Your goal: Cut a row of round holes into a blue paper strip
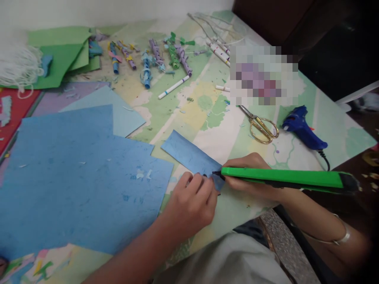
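My left hand [195, 199] has its fingers curled, pressing on the near end of a blue paper strip [188, 152]. In my right hand [251, 165] is a long green utility knife [281, 176] with a dark end. Its tip rests at the near end of the strip, close to my left fingertips. That spot is partly covered by my fingers, so I cannot tell whether the blade is cutting. Left of the strip lies a large blue paper sheet [79, 169] with a stepped cut edge and small scraps on it.
Gold-handled scissors [263, 128] and a blue glue gun [306, 128] lie to the right. Several fringed paper rolls [146, 69] and a white marker [173, 87] are farther back. Green sheets [62, 59] and white yarn [20, 65] sit at the back left. Scraps [44, 264] lie front left.
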`<action>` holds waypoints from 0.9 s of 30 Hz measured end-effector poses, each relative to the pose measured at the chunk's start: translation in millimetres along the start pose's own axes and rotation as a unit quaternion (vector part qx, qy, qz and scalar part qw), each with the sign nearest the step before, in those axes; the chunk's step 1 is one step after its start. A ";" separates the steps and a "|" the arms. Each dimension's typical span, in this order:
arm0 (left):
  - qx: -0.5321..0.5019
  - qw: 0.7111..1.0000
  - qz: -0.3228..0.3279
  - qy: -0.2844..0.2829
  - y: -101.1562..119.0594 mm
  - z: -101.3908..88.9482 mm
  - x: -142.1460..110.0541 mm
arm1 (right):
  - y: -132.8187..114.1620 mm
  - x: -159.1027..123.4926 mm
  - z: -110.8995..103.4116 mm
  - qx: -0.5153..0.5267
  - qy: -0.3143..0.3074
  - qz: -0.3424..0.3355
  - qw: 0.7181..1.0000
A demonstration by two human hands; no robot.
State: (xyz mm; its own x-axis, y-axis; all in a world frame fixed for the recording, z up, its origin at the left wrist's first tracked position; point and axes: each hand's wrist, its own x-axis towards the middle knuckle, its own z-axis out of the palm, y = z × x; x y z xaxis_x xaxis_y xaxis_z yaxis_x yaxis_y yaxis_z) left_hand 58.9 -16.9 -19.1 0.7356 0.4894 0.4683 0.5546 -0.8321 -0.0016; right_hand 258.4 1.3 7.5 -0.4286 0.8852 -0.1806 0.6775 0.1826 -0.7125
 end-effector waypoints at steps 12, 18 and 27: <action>-0.029 0.999 -0.025 0.015 3.0 2.4 -4.7 | 16.4 -8.0 12.4 -0.039 0.041 -0.082 0.995; -0.039 0.999 -0.029 0.022 3.4 1.5 -4.9 | 19.8 -11.0 18.6 -0.031 0.070 -0.079 0.994; -0.019 0.999 -0.022 0.016 4.2 1.8 -3.2 | 5.8 -13.3 20.1 -0.026 0.076 -0.041 0.996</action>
State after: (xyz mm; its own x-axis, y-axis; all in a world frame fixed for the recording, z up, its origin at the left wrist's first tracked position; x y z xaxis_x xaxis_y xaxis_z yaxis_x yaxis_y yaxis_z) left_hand 59.6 -21.5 -22.1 0.6984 0.5175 0.4944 0.5701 -0.8199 0.0529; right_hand 256.0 -18.0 -7.9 -0.3909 0.9203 -0.0157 0.6753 0.2752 -0.6843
